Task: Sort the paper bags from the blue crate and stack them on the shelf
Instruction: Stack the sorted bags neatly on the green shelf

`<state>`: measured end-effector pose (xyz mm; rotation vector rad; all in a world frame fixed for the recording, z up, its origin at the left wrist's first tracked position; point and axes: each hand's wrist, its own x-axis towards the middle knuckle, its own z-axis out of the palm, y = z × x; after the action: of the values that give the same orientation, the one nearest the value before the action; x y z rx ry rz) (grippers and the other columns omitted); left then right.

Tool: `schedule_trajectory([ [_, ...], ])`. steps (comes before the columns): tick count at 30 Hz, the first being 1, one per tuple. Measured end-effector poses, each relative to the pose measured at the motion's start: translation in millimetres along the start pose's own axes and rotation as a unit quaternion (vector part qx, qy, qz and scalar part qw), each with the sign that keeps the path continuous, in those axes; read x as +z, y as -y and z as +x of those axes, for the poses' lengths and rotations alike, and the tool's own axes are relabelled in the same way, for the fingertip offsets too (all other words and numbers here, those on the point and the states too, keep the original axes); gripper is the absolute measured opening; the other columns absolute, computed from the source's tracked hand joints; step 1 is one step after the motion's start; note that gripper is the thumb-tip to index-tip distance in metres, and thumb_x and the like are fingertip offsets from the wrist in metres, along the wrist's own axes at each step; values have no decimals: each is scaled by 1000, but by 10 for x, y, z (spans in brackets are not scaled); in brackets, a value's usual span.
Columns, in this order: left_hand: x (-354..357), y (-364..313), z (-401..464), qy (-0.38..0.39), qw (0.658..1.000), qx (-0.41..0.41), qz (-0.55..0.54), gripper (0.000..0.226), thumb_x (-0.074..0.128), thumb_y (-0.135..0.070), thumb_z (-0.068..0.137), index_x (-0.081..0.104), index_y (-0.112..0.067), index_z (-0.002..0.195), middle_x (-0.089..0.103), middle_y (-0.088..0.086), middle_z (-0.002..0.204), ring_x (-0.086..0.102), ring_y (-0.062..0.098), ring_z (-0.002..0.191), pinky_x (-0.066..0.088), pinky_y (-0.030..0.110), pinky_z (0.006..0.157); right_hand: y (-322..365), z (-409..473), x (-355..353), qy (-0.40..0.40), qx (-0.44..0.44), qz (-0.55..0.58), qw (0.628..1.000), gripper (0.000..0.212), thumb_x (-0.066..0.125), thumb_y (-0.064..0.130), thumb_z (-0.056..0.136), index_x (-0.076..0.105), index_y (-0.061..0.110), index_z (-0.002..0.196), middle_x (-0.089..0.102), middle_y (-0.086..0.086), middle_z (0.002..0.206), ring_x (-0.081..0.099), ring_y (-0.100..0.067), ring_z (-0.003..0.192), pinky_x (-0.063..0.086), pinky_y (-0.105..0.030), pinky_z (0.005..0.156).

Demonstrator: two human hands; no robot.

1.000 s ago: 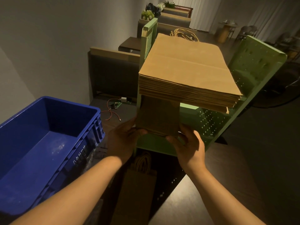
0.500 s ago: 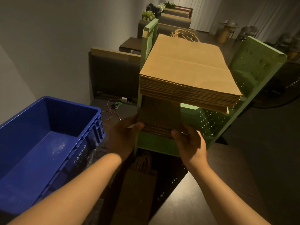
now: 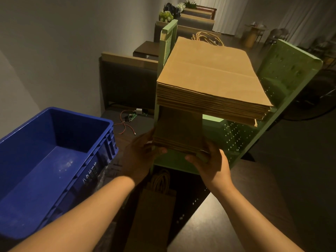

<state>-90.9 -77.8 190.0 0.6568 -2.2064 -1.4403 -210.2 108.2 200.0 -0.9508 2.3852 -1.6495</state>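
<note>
A tall stack of large brown paper bags (image 3: 209,77) lies on the top level of the green shelf (image 3: 289,70). Below it, on the middle level, sits a stack of small brown paper bags (image 3: 179,130). My left hand (image 3: 140,153) holds the small stack's near left corner, thumb along its front edge. My right hand (image 3: 211,160) holds its near right corner from below. The blue crate (image 3: 54,157) stands at the left with nothing visible inside.
One small paper bag with twisted handles (image 3: 156,202) lies on the dark lower level under my hands. Red wires and a small circuit board (image 3: 130,119) lie on the floor behind the crate. A dark bench (image 3: 127,82) stands against the wall.
Both hands have pushed the small stack further in under the top level, and the thumbs have shifted along its front edge.
</note>
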Motion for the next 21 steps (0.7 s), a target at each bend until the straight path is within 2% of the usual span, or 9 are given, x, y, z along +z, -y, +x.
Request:
schedule_trajectory([
  [1, -1, 20, 0, 12, 1000, -5, -1, 37, 72, -33, 92, 64, -45, 126, 67, -19, 126, 63, -6, 111, 52, 22, 95, -34, 4, 4, 6, 9, -5, 1000, 50, 79, 37, 79, 63, 24, 125, 68, 21, 113, 62, 15, 103, 48, -3, 81],
  [2, -1, 26, -11, 21, 1000, -8, 1, 32, 69, -34, 95, 65, -43, 125, 69, -20, 121, 63, -10, 108, 52, 20, 95, -61, 10, 9, 11, 17, -10, 1000, 46, 79, 35, 81, 64, 24, 123, 69, 20, 113, 63, 14, 101, 49, -4, 80],
  [4, 9, 29, -38, 31, 999, -15, 10, 24, 64, -30, 99, 68, -41, 120, 70, -23, 111, 59, -23, 96, 46, 1, 80, -119, 26, 21, 23, 34, -18, 999, 38, 79, 26, 86, 66, 21, 121, 70, 17, 112, 65, 8, 100, 51, -5, 80],
  [6, 27, 30, -31, 26, 999, -28, 5, 19, 62, -27, 102, 69, -42, 111, 69, -23, 103, 57, -27, 86, 39, -5, 69, -152, 34, 27, 27, 45, -22, 998, 34, 77, 19, 89, 68, 17, 122, 72, 13, 110, 68, 0, 101, 52, -6, 81],
  [8, 42, 34, -12, 22, 999, -32, 4, 18, 61, -27, 102, 68, -43, 104, 69, -23, 97, 57, -27, 83, 38, -6, 66, -138, 47, 32, 28, 50, -35, 998, 30, 75, 15, 90, 70, 15, 120, 70, 17, 104, 65, 8, 93, 48, -1, 76],
  [12, 73, 60, 9, -13, 1000, -23, -1, 17, 65, -30, 99, 70, -41, 111, 71, -24, 101, 60, -24, 88, 46, -1, 72, -125, 69, 67, 12, 51, -77, 996, 20, 72, 13, 93, 73, 16, 113, 69, 11, 98, 55, 17, 81, 41, 5, 68],
  [15, 82, 79, 14, -32, 999, -26, -11, 15, 66, -30, 98, 72, -38, 110, 73, -22, 100, 65, -16, 88, 47, 3, 71, -141, 64, 91, -5, 48, -88, 995, 18, 72, 15, 93, 74, 15, 111, 68, 12, 95, 53, 16, 80, 40, 4, 65],
  [18, 101, 111, -1, -44, 998, -41, -19, 12, 69, -30, 97, 73, -41, 101, 74, -21, 96, 66, -13, 87, 47, 5, 68, -151, 33, 94, -3, 51, -86, 995, 17, 72, 16, 93, 73, 15, 110, 64, 21, 89, 58, 16, 75, 41, 3, 65],
  [21, 136, 136, -36, -55, 997, -46, -41, 17, 72, -26, 94, 72, -43, 95, 75, -23, 93, 67, -13, 87, 47, 2, 70, -158, -13, 66, 5, 53, -60, 997, 19, 73, 13, 92, 71, 16, 110, 63, 26, 91, 59, 24, 80, 43, 2, 68],
])
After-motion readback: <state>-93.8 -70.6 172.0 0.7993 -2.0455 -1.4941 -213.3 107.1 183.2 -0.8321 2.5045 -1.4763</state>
